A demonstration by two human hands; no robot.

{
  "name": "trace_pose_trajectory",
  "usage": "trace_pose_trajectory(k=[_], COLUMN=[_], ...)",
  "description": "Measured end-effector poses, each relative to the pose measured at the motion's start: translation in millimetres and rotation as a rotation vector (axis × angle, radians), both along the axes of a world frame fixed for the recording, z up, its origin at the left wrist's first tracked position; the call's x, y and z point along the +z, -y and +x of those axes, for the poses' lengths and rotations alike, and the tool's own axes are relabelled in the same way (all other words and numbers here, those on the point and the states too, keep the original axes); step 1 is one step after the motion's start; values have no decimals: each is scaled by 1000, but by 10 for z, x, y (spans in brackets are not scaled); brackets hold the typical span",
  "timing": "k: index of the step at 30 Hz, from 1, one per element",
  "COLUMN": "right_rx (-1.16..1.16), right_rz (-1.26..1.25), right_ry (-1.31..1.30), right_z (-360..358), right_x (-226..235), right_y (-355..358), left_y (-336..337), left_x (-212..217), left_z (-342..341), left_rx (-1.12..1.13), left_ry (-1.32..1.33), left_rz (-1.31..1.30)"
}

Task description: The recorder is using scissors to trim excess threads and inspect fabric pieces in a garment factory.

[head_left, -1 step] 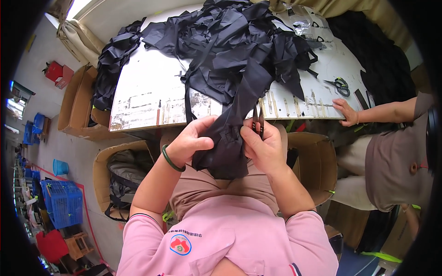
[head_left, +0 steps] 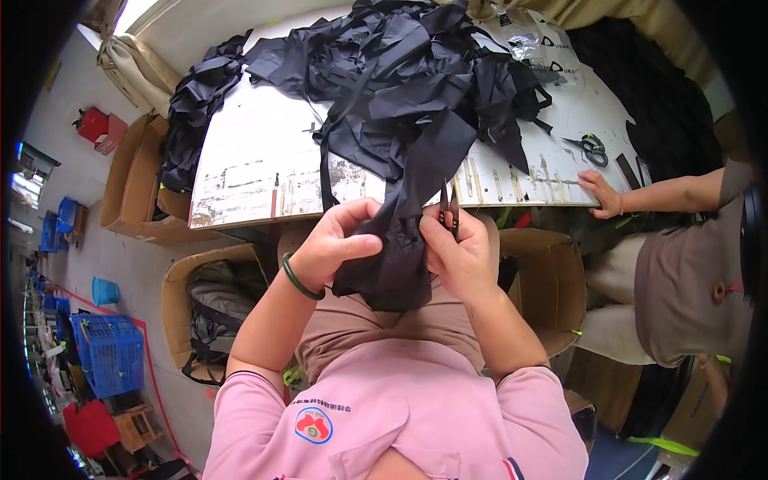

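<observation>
A strip of thin black fabric hangs from the large black heap on the table down over my lap. My left hand, with a green bangle at its wrist, is closed on the strip's left edge, its thumb lying across the front. At the right edge, the thumb and fingers of my right hand pinch the same strip. Small dark thread snips also sit in my right hand, blades pointing away from me. Some fingertips are hidden behind the cloth.
On the worn white table, black-handled scissors lie near a co-worker's hand on the right edge. Cardboard boxes flank my legs. A clear plastic bag lies at the back. Blue crates stand on the left floor.
My left hand has shifted slightly to the right, and the fabric near it is gathered a little narrower. My right hand keeps its place with the snips.
</observation>
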State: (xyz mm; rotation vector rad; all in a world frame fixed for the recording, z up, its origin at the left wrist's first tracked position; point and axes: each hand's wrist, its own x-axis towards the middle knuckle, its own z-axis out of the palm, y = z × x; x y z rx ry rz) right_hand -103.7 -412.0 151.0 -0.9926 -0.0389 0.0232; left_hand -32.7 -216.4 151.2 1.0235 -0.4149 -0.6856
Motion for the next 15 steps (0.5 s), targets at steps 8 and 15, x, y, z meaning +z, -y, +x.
trace_pose_trajectory(k=[8,15], right_rx=[-152,-58], right_rz=[-565,-198], right_ry=[122,-69], right_z=[13,38], right_x=[85,-81], right_y=[-36,139], left_y=[32,-206], left_x=[-4,-34], left_z=[-39,64], left_rx=[199,485], left_ry=[-139,-132], left_rz=[-111,-81])
